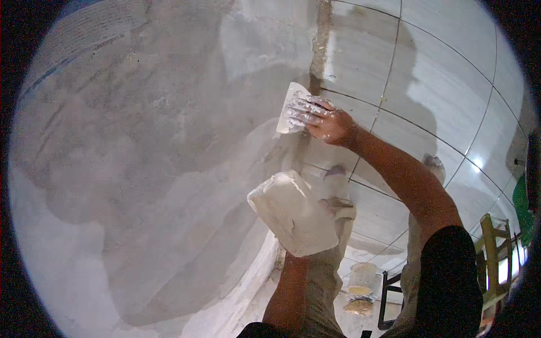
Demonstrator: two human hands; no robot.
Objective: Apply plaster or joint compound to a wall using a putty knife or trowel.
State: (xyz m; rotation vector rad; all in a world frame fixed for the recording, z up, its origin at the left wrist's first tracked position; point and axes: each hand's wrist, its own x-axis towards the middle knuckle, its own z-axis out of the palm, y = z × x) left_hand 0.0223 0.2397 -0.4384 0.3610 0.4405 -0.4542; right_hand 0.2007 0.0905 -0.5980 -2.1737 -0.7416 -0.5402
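Observation:
My right hand (327,121), its fingers smeared with white plaster, presses a flat white spreader (288,112) against the plastered wall (186,135). The spreader is near where the wall meets the tiled floor. Below it, my left forearm (286,290) runs up behind a white plaster-smeared board (293,217) with rounded corners, which it holds up tilted. That board hides most of my left hand. Some wet-looking plaster lies on the board's face and along its edge.
Pale tiles (428,67) with dark joints cover the floor at right. A whitish bucket (362,277) stands low between my legs, near a dark frame (389,298). A wooden chair or stool (493,253) and something green (521,211) are at the far right.

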